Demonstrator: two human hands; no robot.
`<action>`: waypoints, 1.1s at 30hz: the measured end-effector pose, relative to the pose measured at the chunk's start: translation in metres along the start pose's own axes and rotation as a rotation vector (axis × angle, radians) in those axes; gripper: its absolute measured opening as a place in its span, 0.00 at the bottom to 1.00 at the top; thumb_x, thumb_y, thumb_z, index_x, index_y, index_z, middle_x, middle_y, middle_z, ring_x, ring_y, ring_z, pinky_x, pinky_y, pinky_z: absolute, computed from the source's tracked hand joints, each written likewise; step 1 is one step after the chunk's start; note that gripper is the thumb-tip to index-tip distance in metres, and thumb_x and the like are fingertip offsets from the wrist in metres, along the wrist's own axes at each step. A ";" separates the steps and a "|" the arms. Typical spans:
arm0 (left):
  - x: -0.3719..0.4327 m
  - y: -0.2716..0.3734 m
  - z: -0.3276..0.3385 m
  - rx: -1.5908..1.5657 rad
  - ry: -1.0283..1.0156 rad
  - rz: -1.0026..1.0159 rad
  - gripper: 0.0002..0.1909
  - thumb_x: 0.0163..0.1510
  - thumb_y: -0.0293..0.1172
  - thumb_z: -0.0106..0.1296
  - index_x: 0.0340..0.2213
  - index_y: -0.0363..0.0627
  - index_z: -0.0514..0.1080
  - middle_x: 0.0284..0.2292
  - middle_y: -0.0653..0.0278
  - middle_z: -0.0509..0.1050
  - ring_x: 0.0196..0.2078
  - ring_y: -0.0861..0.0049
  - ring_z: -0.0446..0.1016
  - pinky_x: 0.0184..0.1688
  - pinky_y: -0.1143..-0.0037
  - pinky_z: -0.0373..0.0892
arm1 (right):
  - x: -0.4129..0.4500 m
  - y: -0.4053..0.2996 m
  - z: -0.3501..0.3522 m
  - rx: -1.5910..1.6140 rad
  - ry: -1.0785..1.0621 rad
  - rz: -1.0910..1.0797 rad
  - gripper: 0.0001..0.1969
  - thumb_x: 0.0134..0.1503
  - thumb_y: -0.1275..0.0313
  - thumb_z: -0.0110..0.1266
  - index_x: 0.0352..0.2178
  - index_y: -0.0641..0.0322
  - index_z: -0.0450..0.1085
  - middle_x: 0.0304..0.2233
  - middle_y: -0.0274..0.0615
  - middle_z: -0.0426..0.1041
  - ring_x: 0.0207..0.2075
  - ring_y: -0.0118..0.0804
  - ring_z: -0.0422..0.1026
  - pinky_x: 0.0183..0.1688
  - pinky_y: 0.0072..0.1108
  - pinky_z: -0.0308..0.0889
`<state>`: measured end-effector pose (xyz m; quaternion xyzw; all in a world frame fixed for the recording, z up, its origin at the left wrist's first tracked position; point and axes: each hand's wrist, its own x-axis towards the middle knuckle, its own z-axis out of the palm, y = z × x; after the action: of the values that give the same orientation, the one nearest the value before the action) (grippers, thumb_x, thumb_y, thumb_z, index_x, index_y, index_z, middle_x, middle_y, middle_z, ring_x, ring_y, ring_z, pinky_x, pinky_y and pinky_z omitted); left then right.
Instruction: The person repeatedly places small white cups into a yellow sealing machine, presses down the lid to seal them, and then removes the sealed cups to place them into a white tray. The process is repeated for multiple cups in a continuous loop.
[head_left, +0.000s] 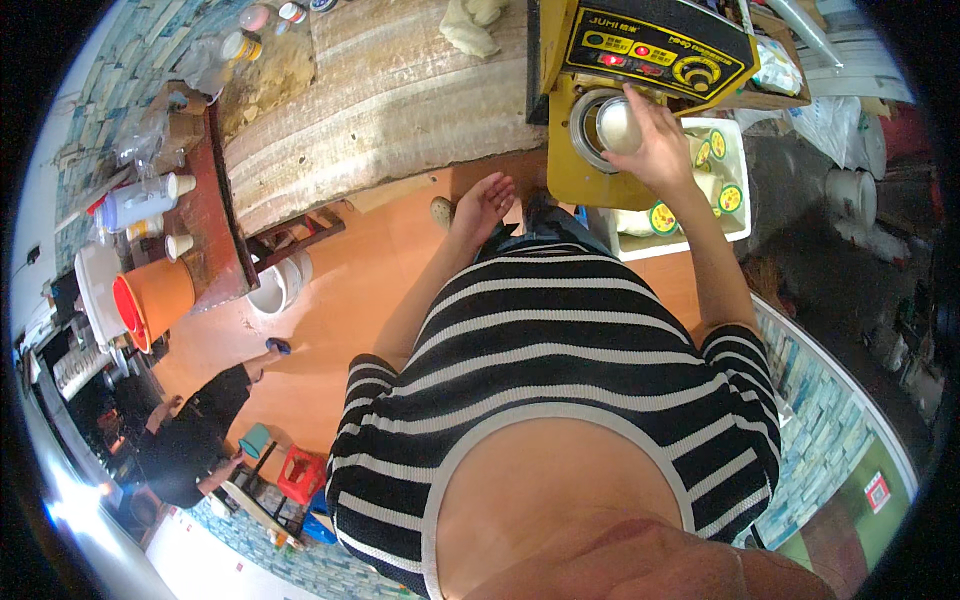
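Observation:
My right hand holds a clear plastic cup with white contents at the round metal ring of a yellow and black cup-sealing machine. The cup's exact seating in the ring cannot be told. Two small lights glow red on the machine's control panel. My left hand hangs low near my waist, just off the worktable's edge, palm turned up and fingers slightly bent, holding nothing. Beneath the machine's right side, a white foam box holds several cups with printed round lids.
A worn wooden table bears a crumpled cloth and plastic tubs. Left stand an orange bucket and a white bucket on the floor. Another person in dark clothes is at the lower left, near a red stool.

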<state>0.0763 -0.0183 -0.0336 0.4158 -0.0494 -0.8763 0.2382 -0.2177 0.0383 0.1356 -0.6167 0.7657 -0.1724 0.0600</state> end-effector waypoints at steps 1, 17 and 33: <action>-0.001 -0.001 -0.002 0.008 0.016 0.002 0.13 0.57 0.34 0.46 0.42 0.40 0.68 0.41 0.59 0.72 0.44 0.69 0.70 0.48 0.71 0.67 | -0.001 0.004 0.011 0.014 0.008 -0.001 0.48 0.34 0.63 0.68 0.58 0.51 0.54 0.47 0.48 0.69 0.50 0.48 0.66 0.53 0.31 0.61; -0.006 -0.005 -0.004 -0.006 0.046 0.027 0.11 0.56 0.33 0.48 0.39 0.42 0.69 0.39 0.60 0.73 0.43 0.72 0.69 0.48 0.72 0.66 | -0.015 0.027 0.072 -0.013 0.088 -0.063 0.49 0.41 0.54 0.63 0.59 0.65 0.46 0.53 0.49 0.61 0.55 0.48 0.58 0.58 0.41 0.48; 0.006 -0.008 0.018 0.139 0.040 0.025 0.12 0.56 0.33 0.46 0.41 0.42 0.67 0.40 0.59 0.72 0.45 0.69 0.70 0.51 0.70 0.64 | 0.192 -0.009 -0.133 0.000 0.601 -0.336 0.09 0.56 0.71 0.48 0.38 0.59 0.72 0.39 0.44 0.75 0.38 0.40 0.74 0.37 0.26 0.68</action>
<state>0.0566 -0.0164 -0.0286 0.4483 -0.1104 -0.8591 0.2208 -0.2946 -0.1228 0.2860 -0.6561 0.6368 -0.3538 -0.1973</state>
